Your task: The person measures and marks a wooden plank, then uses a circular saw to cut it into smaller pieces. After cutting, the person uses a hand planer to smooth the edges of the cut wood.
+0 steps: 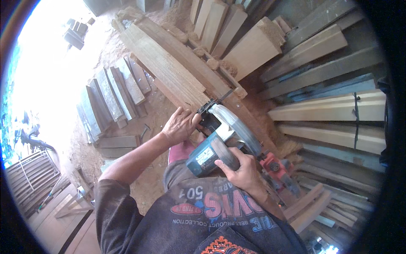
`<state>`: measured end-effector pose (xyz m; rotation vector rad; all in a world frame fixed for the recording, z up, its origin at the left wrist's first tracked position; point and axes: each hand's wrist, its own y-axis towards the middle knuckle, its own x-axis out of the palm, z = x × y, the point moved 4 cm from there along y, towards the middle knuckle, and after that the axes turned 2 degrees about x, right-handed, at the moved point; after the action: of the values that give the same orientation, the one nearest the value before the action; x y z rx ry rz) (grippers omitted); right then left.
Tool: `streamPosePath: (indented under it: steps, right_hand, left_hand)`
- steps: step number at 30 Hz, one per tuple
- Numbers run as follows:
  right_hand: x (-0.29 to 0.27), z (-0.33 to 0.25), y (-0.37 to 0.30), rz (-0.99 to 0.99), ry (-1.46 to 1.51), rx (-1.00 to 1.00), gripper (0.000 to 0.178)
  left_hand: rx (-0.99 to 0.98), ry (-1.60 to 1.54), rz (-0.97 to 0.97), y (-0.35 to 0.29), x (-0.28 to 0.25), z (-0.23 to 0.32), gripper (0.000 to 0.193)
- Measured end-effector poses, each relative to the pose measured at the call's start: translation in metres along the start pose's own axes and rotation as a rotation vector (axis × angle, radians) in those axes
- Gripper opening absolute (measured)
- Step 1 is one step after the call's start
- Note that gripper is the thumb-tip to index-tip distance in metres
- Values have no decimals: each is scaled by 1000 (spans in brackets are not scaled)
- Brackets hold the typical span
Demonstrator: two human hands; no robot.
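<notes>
A teal circular saw with a pale blade guard rests at the near end of a long wooden plank. My right hand is wrapped round the saw's rear handle. Bent fingers of my left hand press at the black base plate of the saw, beside the plank's near end. Some of those fingertips are hidden. The guard covers most of the blade, so its contact with the wood cannot be made out.
Several stacked boards fill the right side. Short planks lie on the dusty ground at left. A red tool sits right of the saw. Sawdust and offcuts lie along the bench. Slatted wood stands at lower left.
</notes>
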<state>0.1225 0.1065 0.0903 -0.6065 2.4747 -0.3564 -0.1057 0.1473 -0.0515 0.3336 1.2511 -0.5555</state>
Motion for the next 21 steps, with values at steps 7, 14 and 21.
streamPosePath:
  steps: [7, 14, 21]
  right_hand:
    - [0, -1, -1, -6, 28, 8, 29]
    - [3, 1, 2, -18, 9, -34, 27]
    - [3, 7, 1, 0, 25, -54, 27]
  left_hand:
    - [-557, -202, 168, -6, 14, 23, 40]
    - [-853, -412, 222, -3, 15, 19, 48]
    - [-908, -885, 414, -35, 22, 16, 32]
